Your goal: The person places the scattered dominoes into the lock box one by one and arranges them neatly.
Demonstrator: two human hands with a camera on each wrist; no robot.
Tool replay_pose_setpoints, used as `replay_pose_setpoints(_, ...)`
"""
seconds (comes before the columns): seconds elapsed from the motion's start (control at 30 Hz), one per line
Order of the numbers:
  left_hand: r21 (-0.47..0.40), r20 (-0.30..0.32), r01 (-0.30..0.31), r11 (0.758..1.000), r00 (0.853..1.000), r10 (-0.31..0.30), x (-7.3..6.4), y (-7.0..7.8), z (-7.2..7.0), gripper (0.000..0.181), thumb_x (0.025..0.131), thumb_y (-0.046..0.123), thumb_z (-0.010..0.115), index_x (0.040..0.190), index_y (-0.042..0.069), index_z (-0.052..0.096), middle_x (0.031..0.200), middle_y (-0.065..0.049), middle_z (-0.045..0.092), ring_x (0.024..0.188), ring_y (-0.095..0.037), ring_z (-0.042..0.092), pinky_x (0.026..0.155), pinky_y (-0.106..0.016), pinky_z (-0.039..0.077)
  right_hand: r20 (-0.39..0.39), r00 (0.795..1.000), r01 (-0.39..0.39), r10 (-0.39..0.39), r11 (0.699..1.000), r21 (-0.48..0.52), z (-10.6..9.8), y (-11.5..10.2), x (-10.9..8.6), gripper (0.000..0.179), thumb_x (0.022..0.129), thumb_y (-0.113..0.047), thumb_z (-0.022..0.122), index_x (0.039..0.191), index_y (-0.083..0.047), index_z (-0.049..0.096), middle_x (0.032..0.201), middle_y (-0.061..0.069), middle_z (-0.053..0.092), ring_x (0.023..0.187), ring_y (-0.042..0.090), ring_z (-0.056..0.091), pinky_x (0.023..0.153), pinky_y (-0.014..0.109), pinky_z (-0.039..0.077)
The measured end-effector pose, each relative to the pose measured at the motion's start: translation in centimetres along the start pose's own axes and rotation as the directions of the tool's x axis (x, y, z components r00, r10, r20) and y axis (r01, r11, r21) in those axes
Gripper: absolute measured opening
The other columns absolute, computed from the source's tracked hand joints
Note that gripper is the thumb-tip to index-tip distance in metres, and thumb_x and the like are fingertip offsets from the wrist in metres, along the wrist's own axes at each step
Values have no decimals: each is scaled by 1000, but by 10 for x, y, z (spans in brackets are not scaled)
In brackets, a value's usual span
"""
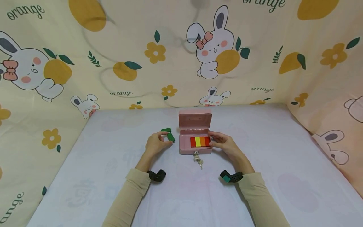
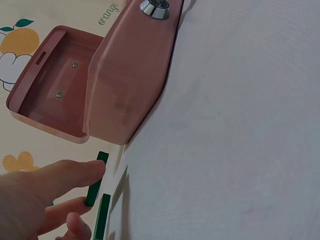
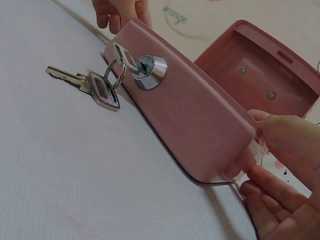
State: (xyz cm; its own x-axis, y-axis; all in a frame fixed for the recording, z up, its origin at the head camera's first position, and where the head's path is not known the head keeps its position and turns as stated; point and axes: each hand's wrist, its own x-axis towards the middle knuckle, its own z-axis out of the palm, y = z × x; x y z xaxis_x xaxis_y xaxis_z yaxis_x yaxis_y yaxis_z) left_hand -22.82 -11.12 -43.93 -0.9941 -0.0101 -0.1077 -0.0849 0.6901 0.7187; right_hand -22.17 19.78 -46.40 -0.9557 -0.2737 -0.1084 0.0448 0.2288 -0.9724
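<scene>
My left hand (image 1: 155, 144) pinches a green block (image 2: 94, 190) between thumb and fingers, left of the pink metal cash box (image 1: 186, 152). A second green block (image 2: 102, 217) lies beside it on the table. The box's hinged lid (image 1: 195, 120) stands raised at the back. Inside, several flat blocks (image 1: 197, 142) in red, yellow and orange form a row toward the right side. My right hand (image 1: 228, 145) grips the box's right wall, thumb at the rim and fingers low against the outside, as the right wrist view shows.
At the front of the box, a round silver lock (image 3: 154, 75) holds one key, and a second key (image 3: 67, 76) hangs from its ring onto the table. A white cloth (image 1: 181, 195) covers the table. Behind it hangs a curtain (image 1: 175, 19) printed with rabbits and oranges.
</scene>
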Motion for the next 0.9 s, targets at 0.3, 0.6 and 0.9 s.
replay_pose_setpoints(0.3, 1, 14, -14, 1000, 1000, 14, -3, 4, -1, 50, 80, 27, 78, 126, 14, 64, 71, 3, 46, 63, -11, 39, 56, -23, 28, -3, 1000, 2, -2, 1000, 3, 0, 0, 0, 56, 91, -13, 65, 142, -2, 45, 151, 19, 41, 144, 35, 34, 114, 43, 29)
replay_pose_setpoints(0.6, 7, 19, -50, 999, 999, 50, -6, 7, -3, 50, 79, 27, 79, 124, 11, 65, 71, 3, 47, 65, -11, 40, 58, -22, 29, 2, 1000, 7, -7, 1000, 13, 0, 0, 0, 58, 90, -14, 66, 142, -2, 44, 151, 19, 40, 144, 36, 34, 114, 42, 28)
replay_pose_setpoints(0.9, -21, 13, -76, 997, 997, 76, -9, 10, -5, 49, 77, 26, 80, 122, 9, 66, 70, 2, 48, 63, -10, 40, 58, -22, 30, 2, 1000, 9, -9, 1000, 13, -1, 0, -1, 58, 90, -14, 67, 141, -1, 45, 150, 20, 41, 144, 36, 35, 112, 39, 30)
